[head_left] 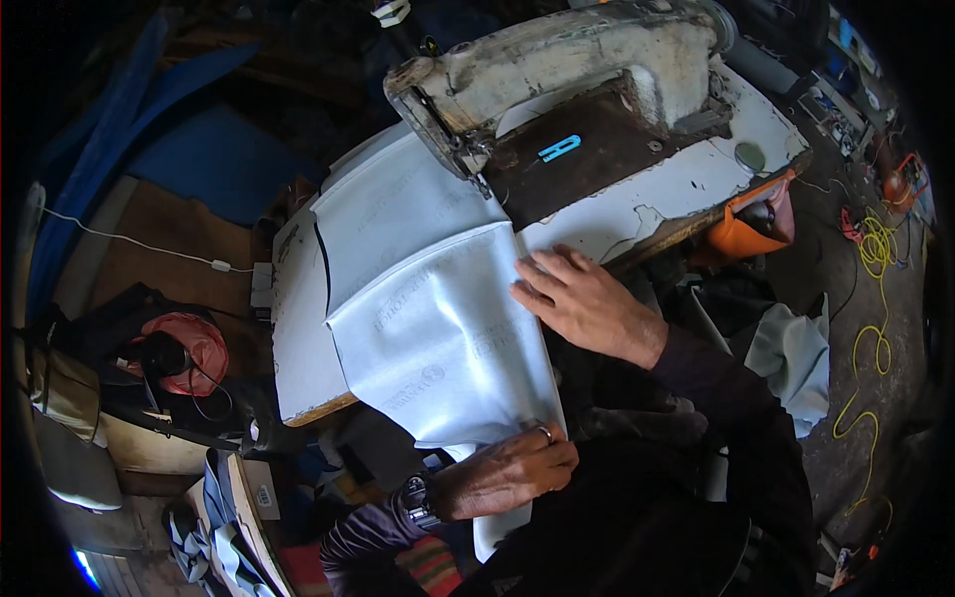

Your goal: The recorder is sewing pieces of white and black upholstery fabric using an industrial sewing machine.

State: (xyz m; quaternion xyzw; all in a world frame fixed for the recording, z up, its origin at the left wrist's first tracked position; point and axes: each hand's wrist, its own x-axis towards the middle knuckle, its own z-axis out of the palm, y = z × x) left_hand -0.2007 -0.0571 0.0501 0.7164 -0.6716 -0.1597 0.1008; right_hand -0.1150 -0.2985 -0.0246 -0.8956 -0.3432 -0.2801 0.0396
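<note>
pale grey printed woven sheet [428, 298] lies under the head of the worn cream sewing machine [557, 60], kept taut for feeding. right hand [587, 298] flat, fingers spread, pressing the sheet's edge beside the machine. left hand [507, 473] curled, pinching the near hem, farthest from the machine.

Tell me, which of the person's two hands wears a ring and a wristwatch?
The left hand, gripping the near edge of the white fabric. The right hand lies flat on the fabric's far side, bare.
</note>
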